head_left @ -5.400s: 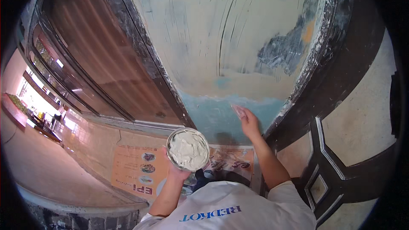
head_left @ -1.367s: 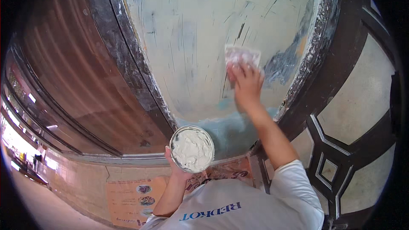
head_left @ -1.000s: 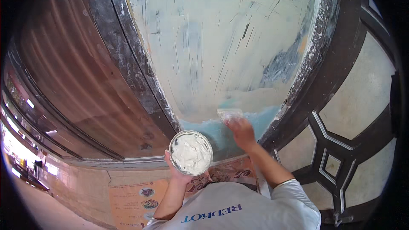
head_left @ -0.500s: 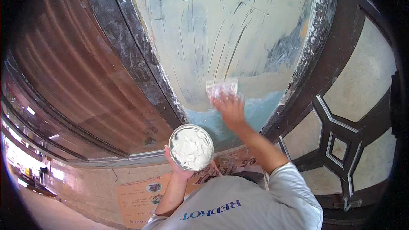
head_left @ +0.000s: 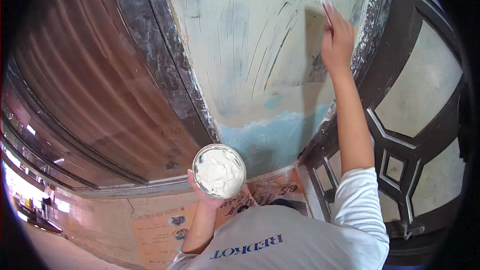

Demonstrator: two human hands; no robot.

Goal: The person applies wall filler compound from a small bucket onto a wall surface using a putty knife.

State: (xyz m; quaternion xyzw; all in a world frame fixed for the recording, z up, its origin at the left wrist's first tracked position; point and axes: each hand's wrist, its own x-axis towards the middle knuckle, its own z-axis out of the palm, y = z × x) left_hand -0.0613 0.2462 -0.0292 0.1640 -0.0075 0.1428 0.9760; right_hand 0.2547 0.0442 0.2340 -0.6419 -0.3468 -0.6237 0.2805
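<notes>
My left hand holds up a round tub from below and its left side, with the fingers wrapped around it. Thick white putty fills the tub, its top uneven. Higher up and to the right, my right hand is closed around a thin, flat putty scraper, seen nearly edge-on and tilted up to the left. It is over the upper right of a pale, streaked wall panel; I cannot tell whether the blade touches the panel. Light blue shows along the panel's lower part.
Dark, paint-smeared frames edge the panel on both sides. A brown curtained window stands left. On the right is a dark metal door with pale panes. An orange printed sheet lies below, beside floor tiles.
My right hand has lifted the scraper from the panel's lower middle to its upper right. A small blue patch now shows there. The tub has shifted slightly left in view.
</notes>
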